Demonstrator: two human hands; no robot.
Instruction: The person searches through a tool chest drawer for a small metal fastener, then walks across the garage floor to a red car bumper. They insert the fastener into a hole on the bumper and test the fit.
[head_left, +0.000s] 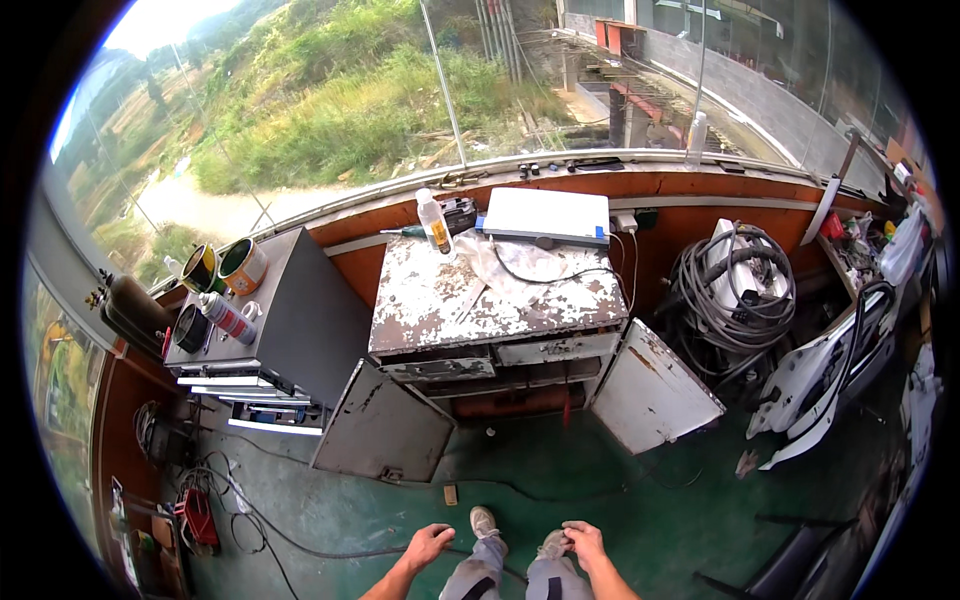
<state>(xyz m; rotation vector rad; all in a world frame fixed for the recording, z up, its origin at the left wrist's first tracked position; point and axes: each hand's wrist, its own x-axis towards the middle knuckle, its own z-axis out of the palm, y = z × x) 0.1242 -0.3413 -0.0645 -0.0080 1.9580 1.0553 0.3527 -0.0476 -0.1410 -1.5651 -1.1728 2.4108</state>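
Observation:
My left hand [428, 546] hangs in front of me at the lower middle, its fingers loosely bent with a small gap at the thumb. Nothing shows in it. To the right, above my other shoe, my right hand [587, 542] is held the same way and looks bare. Neither touches anything. Ahead stands a worn metal cabinet [400, 310] with peeling white paint. Its left door [385, 425] and right door [655, 388] both swing outward. On top are a clear bottle [434, 220], crumpled plastic sheeting [510, 263] and a flat white box [548, 213].
Left of the cabinet, a grey tool chest [310, 300] carries cans and a spray can [228, 318]; a lower drawer is pulled out. Cables [330, 552] cross the green floor near my feet, beside a small block [450, 495]. Coiled hose [735, 290] and white panels [825, 360] stand at right.

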